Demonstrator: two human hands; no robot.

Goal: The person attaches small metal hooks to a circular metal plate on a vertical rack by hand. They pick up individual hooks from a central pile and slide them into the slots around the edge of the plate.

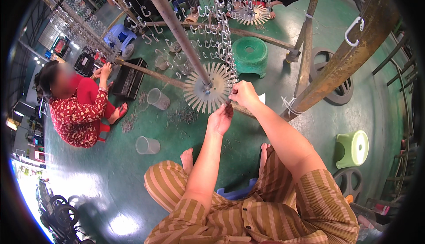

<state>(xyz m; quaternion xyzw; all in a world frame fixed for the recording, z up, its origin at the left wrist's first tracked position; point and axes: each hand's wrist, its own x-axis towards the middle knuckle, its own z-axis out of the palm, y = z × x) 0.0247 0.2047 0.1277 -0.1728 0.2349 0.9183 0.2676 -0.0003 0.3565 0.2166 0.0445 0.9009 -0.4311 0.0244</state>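
Right hand [245,94] with fingers drawn in and left hand [220,119] palm up with fingers curled, close together just right of the frame's centre; cannot tell whether either grips a small piece. Straight above, strands of metal hooks [229,53], long axis running up toward the top edge, nearer the right hand; just up and left, a slotted metal disc [215,92] at the foot of a slanting pole [175,27].

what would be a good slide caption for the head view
Left hand and right hand close together beside a slotted metal disc, near hanging metal hooks and a dark green stool.
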